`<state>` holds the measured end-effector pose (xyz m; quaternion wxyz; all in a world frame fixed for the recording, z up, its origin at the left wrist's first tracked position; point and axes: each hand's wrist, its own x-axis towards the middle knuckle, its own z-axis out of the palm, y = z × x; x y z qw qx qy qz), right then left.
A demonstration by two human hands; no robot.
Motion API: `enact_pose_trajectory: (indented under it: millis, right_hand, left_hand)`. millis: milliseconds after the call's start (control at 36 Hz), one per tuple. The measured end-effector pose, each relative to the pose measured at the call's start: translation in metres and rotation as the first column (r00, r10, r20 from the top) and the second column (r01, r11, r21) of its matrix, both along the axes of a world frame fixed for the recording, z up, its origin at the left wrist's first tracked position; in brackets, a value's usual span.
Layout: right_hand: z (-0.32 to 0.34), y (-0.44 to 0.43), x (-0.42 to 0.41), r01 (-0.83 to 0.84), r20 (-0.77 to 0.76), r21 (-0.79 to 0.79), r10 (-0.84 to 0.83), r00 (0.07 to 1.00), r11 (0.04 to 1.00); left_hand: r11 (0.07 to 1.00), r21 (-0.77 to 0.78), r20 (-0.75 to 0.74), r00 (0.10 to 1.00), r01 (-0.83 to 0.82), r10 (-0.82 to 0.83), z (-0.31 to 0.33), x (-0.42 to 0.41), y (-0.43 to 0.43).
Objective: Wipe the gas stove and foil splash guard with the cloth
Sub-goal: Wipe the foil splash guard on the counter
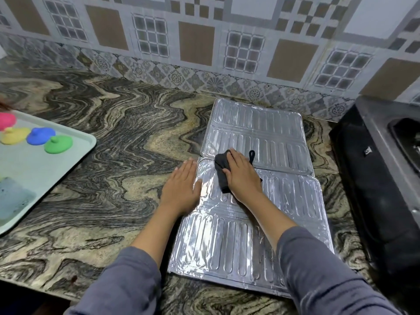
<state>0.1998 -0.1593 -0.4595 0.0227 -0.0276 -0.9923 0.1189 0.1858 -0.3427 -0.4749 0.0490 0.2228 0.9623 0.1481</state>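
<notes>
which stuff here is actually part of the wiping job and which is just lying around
In use: cloth under the right hand; foil splash guard, steadied by the left hand; gas stove.
Lying about: tray, coloured lids.

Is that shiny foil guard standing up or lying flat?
Lying flat. The foil splash guard is spread open on the counter, ribbed panels facing up, both hands resting on it.

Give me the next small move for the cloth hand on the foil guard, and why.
Probably sweep the right hand and its dark cloth toward the near ribbed panel. The foil splash guard lies flat on the counter, the left hand presses flat on its left edge to steady it, and the cloth sits near the middle fold, with the whole near panel ahead of it.
</notes>
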Motion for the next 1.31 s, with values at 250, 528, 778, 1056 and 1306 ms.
enact_pose_trajectory:
  millis: [250, 528, 778, 1056, 1306]
  right_hand:
    - [0.004, -0.003, -0.005, -0.058, -0.059, -0.126, 0.051, 0.997, 0.99]
    - [0.003, -0.036, -0.019, -0.151, -0.073, -0.21, 0.139, 0.988, 0.966]
    - [-0.002, -0.007, 0.023, -0.226, -0.109, -0.141, 0.211, 0.971, 0.964]
    - [0.0, 0.035, 0.062, 0.012, -0.051, -0.036, -0.014, 0.999, 0.999]
    - [0.003, 0.071, 0.092, 0.316, 0.031, 0.018, -0.316, 0.948, 0.949]
  left_hand:
    - [1.0, -0.008, 0.014, 1.0, 0.002, -0.002, 0.001, 0.0, 0.002]
    - [1.0, -0.01, 0.003, 1.0, -0.023, 0.023, -0.001, -0.001, 0.003]
    - [0.999, 0.011, 0.012, 0.999, -0.033, 0.033, 0.001, 0.001, 0.003]
    - [1.0, -0.002, 0.009, 1.0, -0.027, 0.027, 0.003, 0.004, 0.002]
    - [1.0, -0.014, 0.009, 1.0, -0.022, 0.022, 0.003, 0.003, 0.003]
